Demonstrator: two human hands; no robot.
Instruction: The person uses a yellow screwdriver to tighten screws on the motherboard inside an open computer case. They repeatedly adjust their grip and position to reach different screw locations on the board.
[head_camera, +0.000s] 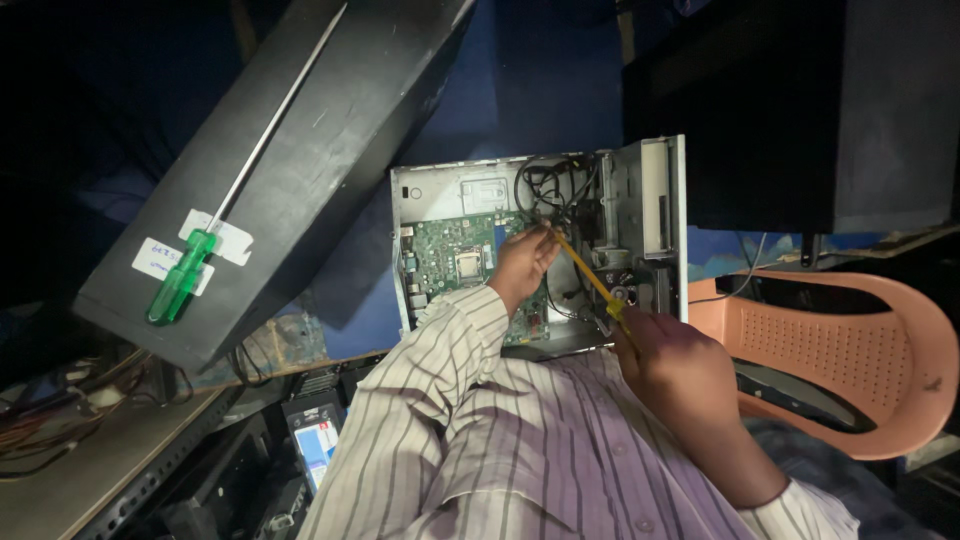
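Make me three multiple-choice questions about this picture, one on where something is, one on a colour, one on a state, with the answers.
1. Where does the green-handled screwdriver lie?
A. on the tilted black case
B. on the chair
C. inside the open computer

2. What colour is the plastic chair?
A. blue
B. salmon pink
C. white

3. How is the computer case under the hands?
A. shut
C. wrapped
B. open, green board showing

Answers: 1 A, it rests on the black case's slanted side. 2 B, the seat at right is salmon pink. 3 B, the green board and cables are exposed, where the left hand reaches and the right hand holds a yellow tool.
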